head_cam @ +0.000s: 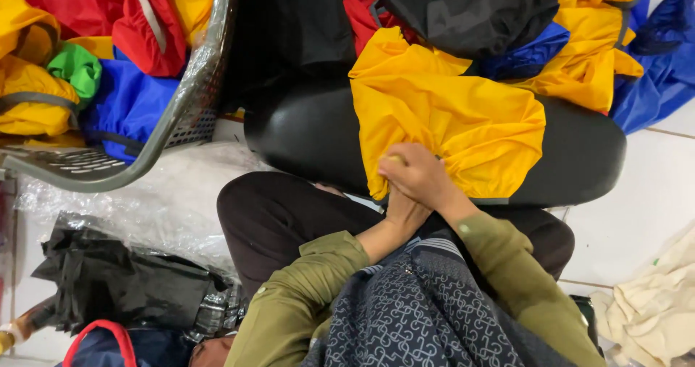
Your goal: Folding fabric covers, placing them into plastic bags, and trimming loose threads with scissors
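Observation:
A yellow nylon garment (449, 117) lies spread over a black padded seat (304, 135) in front of me. My right hand (418, 175) is closed on the garment's gathered lower edge. My left hand (402, 213) sits just under the right one, pressed against it and mostly hidden, gripping the same bunched edge. Both arms wear olive green sleeves.
A grey plastic basket (184, 106) at the upper left holds red, yellow, blue and green fabric. A pile of black, blue and yellow garments (521, 27) lies behind the seat. Black plastic bags (123, 280) and clear wrap lie at left, cream cloth (651, 309) at right.

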